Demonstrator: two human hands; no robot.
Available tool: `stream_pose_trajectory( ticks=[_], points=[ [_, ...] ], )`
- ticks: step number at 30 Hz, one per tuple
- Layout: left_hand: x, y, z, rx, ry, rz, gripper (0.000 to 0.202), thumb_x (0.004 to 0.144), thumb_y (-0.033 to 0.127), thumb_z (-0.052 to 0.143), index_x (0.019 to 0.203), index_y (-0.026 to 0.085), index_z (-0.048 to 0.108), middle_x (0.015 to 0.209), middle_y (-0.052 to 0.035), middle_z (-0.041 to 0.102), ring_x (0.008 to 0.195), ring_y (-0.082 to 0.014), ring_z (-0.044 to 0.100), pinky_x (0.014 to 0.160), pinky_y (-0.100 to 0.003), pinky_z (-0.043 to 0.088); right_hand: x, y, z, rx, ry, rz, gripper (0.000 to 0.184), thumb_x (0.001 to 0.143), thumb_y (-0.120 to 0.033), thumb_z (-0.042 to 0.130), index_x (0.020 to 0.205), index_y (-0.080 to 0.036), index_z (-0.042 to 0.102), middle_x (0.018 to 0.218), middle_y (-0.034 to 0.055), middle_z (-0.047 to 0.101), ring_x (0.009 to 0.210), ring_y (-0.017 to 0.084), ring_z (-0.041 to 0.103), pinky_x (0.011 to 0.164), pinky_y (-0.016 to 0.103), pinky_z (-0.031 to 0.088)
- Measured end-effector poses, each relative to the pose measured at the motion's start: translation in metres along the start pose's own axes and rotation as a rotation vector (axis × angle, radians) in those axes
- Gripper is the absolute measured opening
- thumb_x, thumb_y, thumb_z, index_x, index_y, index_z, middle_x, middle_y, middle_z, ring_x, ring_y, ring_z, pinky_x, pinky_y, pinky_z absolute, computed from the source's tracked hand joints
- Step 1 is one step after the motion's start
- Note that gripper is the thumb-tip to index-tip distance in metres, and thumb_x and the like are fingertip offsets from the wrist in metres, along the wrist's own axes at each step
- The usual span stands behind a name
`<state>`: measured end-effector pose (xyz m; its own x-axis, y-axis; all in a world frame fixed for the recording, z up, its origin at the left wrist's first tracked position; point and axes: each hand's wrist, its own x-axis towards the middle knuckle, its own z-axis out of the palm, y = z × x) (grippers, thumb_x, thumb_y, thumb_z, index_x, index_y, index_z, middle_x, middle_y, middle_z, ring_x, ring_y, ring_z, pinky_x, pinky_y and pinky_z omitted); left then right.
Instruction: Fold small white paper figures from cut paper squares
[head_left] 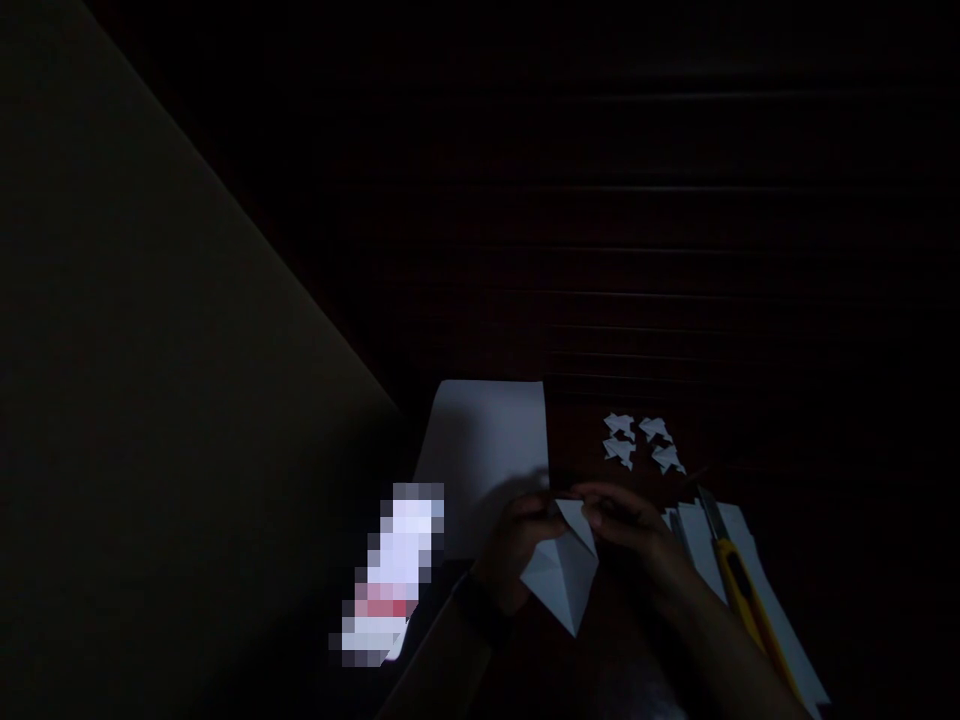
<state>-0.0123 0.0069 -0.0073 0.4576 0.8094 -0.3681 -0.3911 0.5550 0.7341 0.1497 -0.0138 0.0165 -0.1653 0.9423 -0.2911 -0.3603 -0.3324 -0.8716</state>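
Note:
Between my two hands is a sheet of white folded paper (564,578), creased down its middle, with a point toward me. My left hand (517,540) grips its upper left edge, fingers closed round it; a dark band (482,608) circles that wrist. On the upper right edge, my right hand (626,520) pinches the paper between thumb and fingers. Several small folded paper figures (619,451) lie in two columns on the dark table beyond my right hand. Dim light hides much of the fingers.
A large white sheet (491,430) lies behind my left hand. To the right, a yellow box cutter (739,590) with its blade showing rests on a stack of white paper (780,620). A lit, blurred-out screen (394,570) glows at left. A pale wall (150,350) rises on the left.

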Motion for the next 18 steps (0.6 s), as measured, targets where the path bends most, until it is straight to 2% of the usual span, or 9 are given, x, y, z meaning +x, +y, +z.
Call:
stream_pose_trajectory(
  ticks=[8,18],
  points=[
    [0.0016,-0.0008,-0.0011,0.071,0.032,-0.030,0.033,0.063,0.012,0.067,0.096,0.013,0.067,0.080,-0.0082,0.068,0.066,-0.0173,0.060,0.058,-0.025,0.037,-0.0036,-0.0066,0.0002,-0.023,-0.020,-0.003,0.024,0.073,-0.018,0.066,0.097,-0.022,0.067,0.091,0.0051,0.065,0.084,0.021,0.057,0.075,0.033,0.041],
    [0.0032,0.0007,-0.0019,0.126,0.022,0.003,0.030,0.058,0.003,0.059,0.086,0.012,0.068,0.073,-0.0039,0.065,0.062,-0.0144,0.056,0.055,-0.024,0.035,-0.0007,-0.0016,-0.0038,-0.198,-0.090,-0.080,0.017,0.074,-0.019,0.064,0.089,-0.022,0.069,0.093,0.0043,0.063,0.091,0.023,0.055,0.078,0.033,0.041]
  ],
)
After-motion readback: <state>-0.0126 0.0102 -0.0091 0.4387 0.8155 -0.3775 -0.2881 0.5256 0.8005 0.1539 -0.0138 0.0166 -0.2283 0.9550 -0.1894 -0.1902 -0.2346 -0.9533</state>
